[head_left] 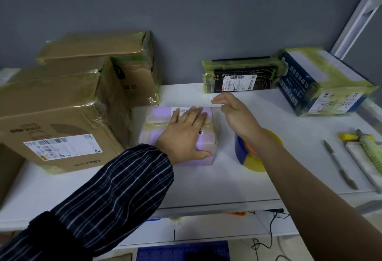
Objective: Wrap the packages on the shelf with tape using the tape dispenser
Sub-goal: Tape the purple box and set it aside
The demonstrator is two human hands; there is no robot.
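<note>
- The left hand is lying flat on top of the lilac package, fingers straight and spread across its white label, thumb reaching along the near right edge; a dark checked sleeve is covering that arm to the wrist
- The lilac package is sitting near the middle of the white shelf; it is a small squarish block, glossy bands of yellowish clear tape crossing its top and running down its right side
- The right hand is hanging over the package's far right corner, fingers straight and held close together, thumb apart beneath them; whether it is touching the package I cannot tell; the forearm is bare
- The tape dispenser, a rounded blue body carrying a yellow roll, is standing just right of the package, partly hidden under the right forearm
- Two brown cardboard boxes are standing at the left, the large one in front and the rear one against the grey wall; wrinkled, shiny tape is wrapping both
- A flat black box and a blue-and-white box are standing at the back right, taped too
- A slim grey pen-like tool and a yellow-green knife are lying at the far right
</note>
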